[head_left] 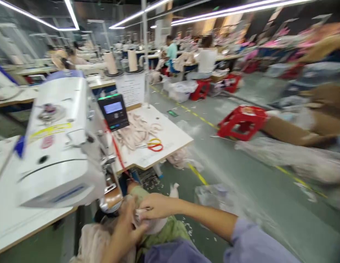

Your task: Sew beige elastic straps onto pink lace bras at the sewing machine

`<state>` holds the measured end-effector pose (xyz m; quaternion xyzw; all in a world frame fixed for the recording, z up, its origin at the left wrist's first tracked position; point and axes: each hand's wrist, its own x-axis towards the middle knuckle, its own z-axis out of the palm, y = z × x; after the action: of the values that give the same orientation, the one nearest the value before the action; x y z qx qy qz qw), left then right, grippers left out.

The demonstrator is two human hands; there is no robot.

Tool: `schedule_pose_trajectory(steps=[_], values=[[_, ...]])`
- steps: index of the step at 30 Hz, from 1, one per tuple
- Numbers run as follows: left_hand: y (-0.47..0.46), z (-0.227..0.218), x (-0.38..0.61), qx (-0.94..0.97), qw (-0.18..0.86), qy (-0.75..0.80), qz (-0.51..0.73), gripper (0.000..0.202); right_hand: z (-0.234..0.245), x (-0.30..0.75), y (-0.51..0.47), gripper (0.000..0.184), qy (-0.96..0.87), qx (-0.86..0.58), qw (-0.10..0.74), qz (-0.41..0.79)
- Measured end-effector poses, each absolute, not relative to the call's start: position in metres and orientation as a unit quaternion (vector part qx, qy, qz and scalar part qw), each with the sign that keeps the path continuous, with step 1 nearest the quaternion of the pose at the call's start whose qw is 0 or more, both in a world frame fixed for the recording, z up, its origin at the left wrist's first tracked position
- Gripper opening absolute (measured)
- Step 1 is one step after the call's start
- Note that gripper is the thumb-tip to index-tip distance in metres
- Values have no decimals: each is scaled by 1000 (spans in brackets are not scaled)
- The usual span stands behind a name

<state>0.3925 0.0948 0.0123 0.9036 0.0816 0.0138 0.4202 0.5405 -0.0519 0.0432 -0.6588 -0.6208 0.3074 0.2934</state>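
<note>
Pale pink fabric (pixel 90 243) is bunched over my lap, beside and below the sewing machine head (pixel 59 146). My left hand (pixel 127 228) is closed on a fold of it, thumb pointing right. Close against it, my right hand (pixel 157 206) pinches the same fabric between thumb and fingers, where a small whitish edge shows. Motion blur hides the finer detail between the fingers. Just to the left of both hands is the machine's sewing arm and metal parts (pixel 111 197).
A white table (pixel 172 138) holds pale fabric strips (pixel 134 131), red and yellow scissors (pixel 155 145) and a control panel (pixel 113 111). Red stools (pixel 241 122), plastic bags (pixel 290 157) and cardboard (pixel 289 128) are on the floor to the right. Seated people work farther back.
</note>
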Motion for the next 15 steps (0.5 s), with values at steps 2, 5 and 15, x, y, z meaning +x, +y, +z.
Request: schedule_pose_trajectory(steps=[2,5,15], values=[[98,18,371,845,521,110,-55,44,54,539,-42,17,-639,-609,316,348],[96,19,369,763,615,157,-121,54,70,577,-13,15,-550,-743,275,263],[93,47,371,734,641,221,-29,57,78,727,101,27,-306,-930,188,75]])
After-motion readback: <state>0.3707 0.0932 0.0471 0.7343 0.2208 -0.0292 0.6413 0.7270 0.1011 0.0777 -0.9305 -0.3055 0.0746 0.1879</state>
